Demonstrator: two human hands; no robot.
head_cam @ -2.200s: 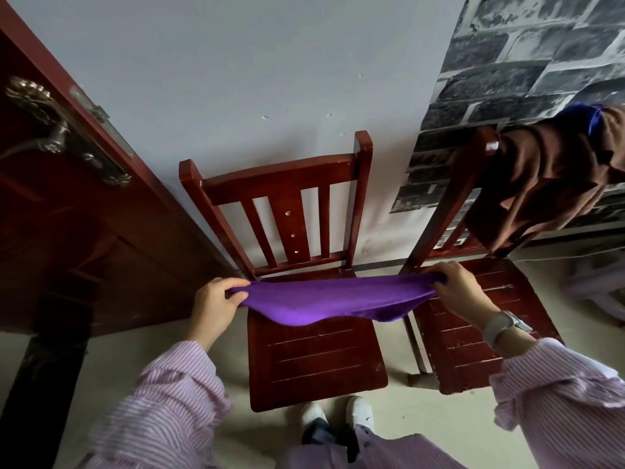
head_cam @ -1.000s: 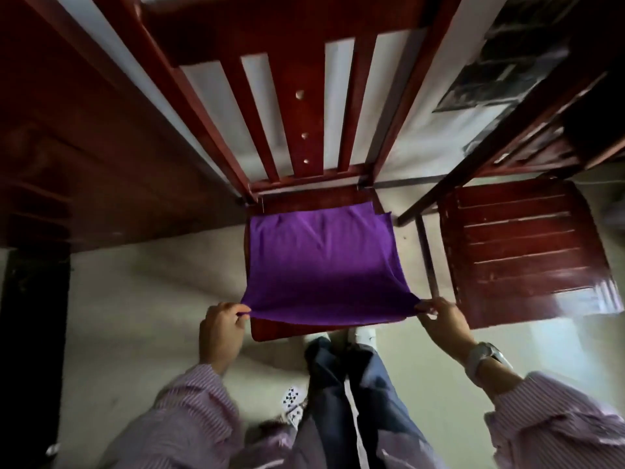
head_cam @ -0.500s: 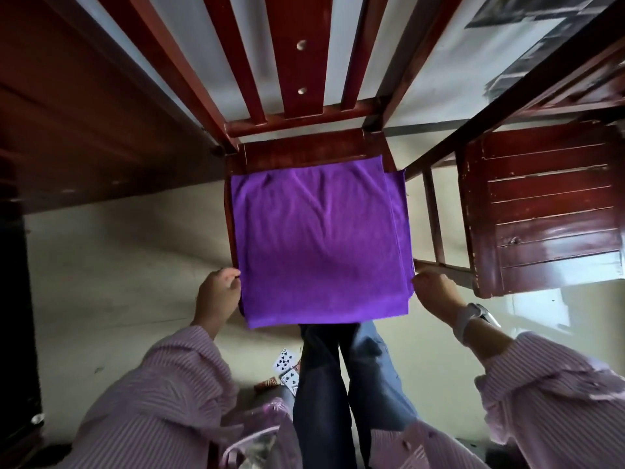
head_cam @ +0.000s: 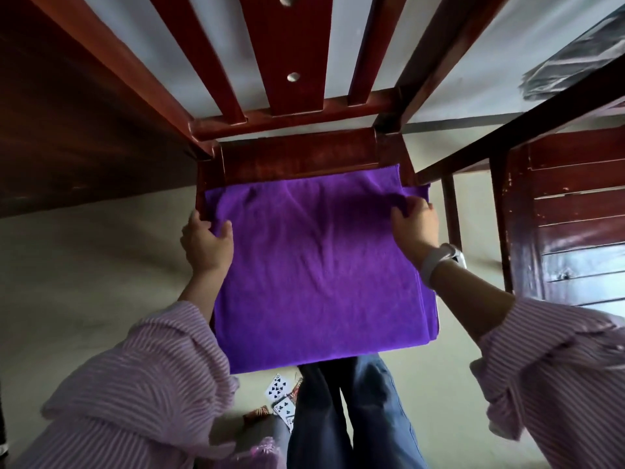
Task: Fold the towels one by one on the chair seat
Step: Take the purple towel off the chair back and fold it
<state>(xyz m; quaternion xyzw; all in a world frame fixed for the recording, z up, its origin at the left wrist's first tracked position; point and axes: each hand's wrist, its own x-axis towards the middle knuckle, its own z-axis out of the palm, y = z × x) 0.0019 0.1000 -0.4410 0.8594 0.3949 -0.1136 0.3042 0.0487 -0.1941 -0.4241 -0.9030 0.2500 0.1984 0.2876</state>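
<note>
Left hand (head_cam: 206,243) pinching far-left edge of purple towel (head_cam: 318,265), right hand (head_cam: 414,226) w/ watch (head_cam: 439,262) gripping far-right corner, towel spread flat over chair seat (head_cam: 297,157), near edge hanging off front, 2nd chair (head_cam: 575,214) at right, playing cards (head_cam: 282,397) on floor.

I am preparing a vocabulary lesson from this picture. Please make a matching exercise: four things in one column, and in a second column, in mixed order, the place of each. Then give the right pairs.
Things:
1. purple cloth towel
2. white wristwatch
3. playing cards
4. left hand

Places:
A. on the floor beside the person's legs
B. at the towel's left edge, gripping it
C. spread flat over the red wooden chair seat
D. on the wrist of the right hand

Pairs: 1-C, 2-D, 3-A, 4-B
</note>
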